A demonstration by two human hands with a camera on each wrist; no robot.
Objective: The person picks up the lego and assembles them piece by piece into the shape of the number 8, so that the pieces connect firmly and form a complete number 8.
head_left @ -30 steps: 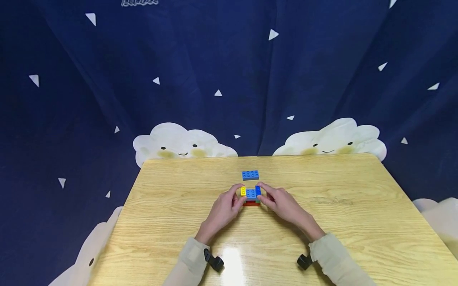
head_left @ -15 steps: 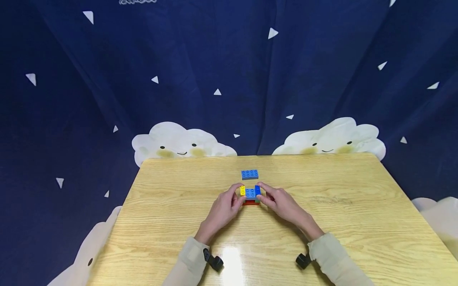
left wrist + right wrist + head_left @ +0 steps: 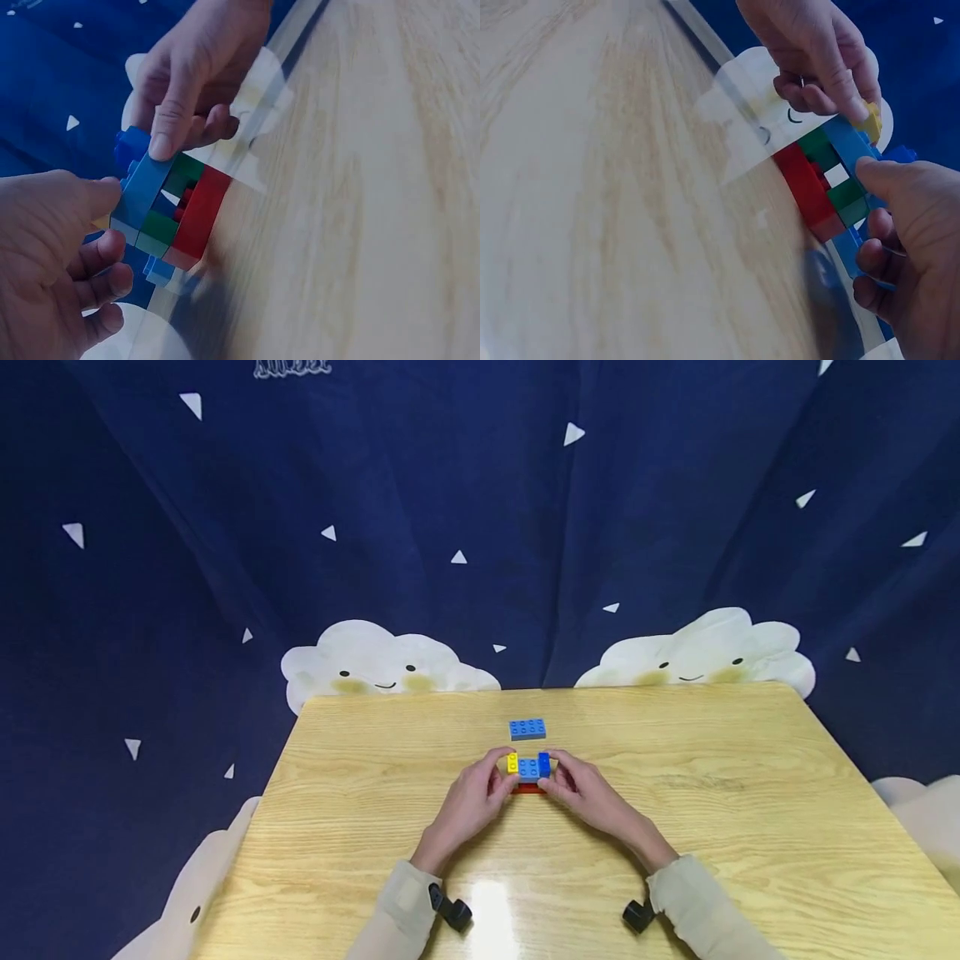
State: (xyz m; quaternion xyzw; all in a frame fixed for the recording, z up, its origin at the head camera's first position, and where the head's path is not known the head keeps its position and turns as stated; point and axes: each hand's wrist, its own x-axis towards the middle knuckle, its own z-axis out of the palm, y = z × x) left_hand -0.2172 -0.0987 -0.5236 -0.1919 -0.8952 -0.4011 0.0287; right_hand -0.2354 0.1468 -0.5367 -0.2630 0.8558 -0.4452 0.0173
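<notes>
A small stack of toy building bricks stands on the table between the two hands. Its base is a red brick [image 3: 804,191], with two green bricks [image 3: 155,231] spaced apart on it and a blue brick [image 3: 528,768] bridging them. On top, a small yellow brick [image 3: 513,763] sits at the left end and a small dark blue brick [image 3: 543,764] at the right end. The left hand [image 3: 471,793] pinches the yellow end between thumb and forefinger. At the other end, the right hand [image 3: 592,793] pinches the dark blue brick, its thumb against the bridging brick's side.
Another blue brick [image 3: 527,729] lies on the table just behind the stack. The wooden table [image 3: 360,760] ends at a dark blue curtain [image 3: 450,485] with white clouds and triangles. A black wrist camera [image 3: 453,913] hangs at the left sleeve.
The right thumb has slid slightly down and toward the stack, covering the green that showed at that end. The left hand keeps its pinch. The head view has shifted a little.
</notes>
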